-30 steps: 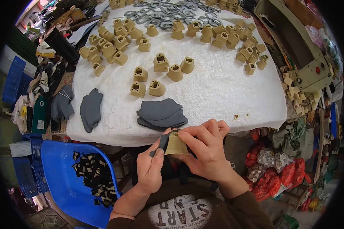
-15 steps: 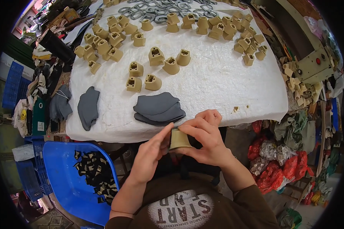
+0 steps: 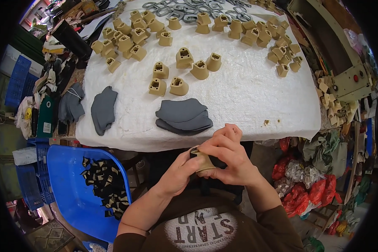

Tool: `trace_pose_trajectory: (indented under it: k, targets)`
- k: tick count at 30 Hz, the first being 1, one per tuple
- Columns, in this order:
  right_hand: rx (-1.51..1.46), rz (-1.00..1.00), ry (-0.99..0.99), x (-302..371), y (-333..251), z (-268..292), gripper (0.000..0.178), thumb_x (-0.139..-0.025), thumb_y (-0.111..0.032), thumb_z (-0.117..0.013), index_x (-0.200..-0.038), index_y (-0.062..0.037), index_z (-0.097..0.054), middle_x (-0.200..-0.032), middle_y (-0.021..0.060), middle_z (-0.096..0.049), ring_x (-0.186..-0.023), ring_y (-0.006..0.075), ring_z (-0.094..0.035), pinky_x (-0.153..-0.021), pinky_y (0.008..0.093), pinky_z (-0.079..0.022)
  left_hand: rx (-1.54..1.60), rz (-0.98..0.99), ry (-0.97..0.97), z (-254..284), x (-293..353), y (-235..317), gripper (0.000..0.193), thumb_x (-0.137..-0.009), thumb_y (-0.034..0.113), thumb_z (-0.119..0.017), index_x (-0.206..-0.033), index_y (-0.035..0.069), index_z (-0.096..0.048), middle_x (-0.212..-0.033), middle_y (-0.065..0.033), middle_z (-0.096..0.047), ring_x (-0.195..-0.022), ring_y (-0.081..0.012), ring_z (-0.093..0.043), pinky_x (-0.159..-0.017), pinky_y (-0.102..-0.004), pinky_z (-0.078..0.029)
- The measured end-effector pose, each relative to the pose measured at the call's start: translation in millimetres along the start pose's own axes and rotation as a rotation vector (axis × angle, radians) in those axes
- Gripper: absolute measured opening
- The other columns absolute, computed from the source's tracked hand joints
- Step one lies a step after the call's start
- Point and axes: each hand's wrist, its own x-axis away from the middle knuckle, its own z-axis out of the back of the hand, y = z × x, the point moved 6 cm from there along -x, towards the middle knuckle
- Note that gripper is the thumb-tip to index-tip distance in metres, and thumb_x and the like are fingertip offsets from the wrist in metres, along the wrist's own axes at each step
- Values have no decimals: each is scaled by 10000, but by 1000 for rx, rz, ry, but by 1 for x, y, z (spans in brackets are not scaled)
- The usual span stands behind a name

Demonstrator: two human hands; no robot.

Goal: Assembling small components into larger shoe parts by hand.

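Note:
Just off the table's near edge, my two hands grip a beige shoe heel block (image 3: 205, 163) with dark grey covering material showing around its sides. My left hand (image 3: 176, 174) closes on its left side, thumb pressed against the block. On the other side, my right hand (image 3: 233, 161) wraps its fingers over the top and keeps its thumb beneath. How far the covering reaches round is hidden by my fingers. Beyond my hands lies a stack of dark grey curved pieces (image 3: 182, 114). Several loose heel blocks (image 3: 179, 86) stand behind that stack.
White woven cloth (image 3: 248, 109) covers the table. More heel blocks (image 3: 124, 43) cluster farther back, near grey metal rings (image 3: 189, 10). Grey pieces (image 3: 103, 111) lie at left. A blue tub (image 3: 67, 189) holds dark-covered blocks. Red bags (image 3: 296, 197) sit at lower right.
My left fingers, stretched along the block's side before, have curled in with the thumb pressing on it. The block has tilted. The whole view has shifted slightly.

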Motion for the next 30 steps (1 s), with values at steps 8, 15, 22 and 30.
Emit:
trace_pose_trajectory:
  k: [8,15,22,30]
  targets:
    - [7,-40,80,1,9,6,472,-642,-292,-797,-1008,-66,-604,-949,35,-595,-893,245,-499,-879,399,-284,-682,-691,234,8,32,32,213,-862,173,-654,-985,0,-645,-938,-71,-517,-842,-146,-502,-734,-252,-420]
    - [-111,-49,58,1,6,-1,438,-651,-243,-789,-990,-57,-584,-944,49,-569,-918,246,-498,-877,389,-298,-913,-969,284,-5,34,42,157,-791,111,-718,-892,6,-659,-736,-55,-539,-658,-154,-501,-558,-241,-403]
    - [-112,-15,26,1,4,-5,428,-628,-207,-790,-987,-79,-596,-985,31,-579,-953,253,-505,-887,395,-298,-973,-988,256,-10,33,40,211,-803,173,-705,-758,7,-584,-705,-64,-532,-615,-176,-472,-542,-274,-382]
    - [-19,64,35,0,-3,-7,548,-543,-148,-812,-1051,-102,-613,-1188,91,-533,-1078,300,-466,-918,406,-327,-260,-214,69,3,10,11,409,-868,236,-545,-1176,-14,-445,-992,-53,-533,-826,-86,-503,-712,-222,-434]
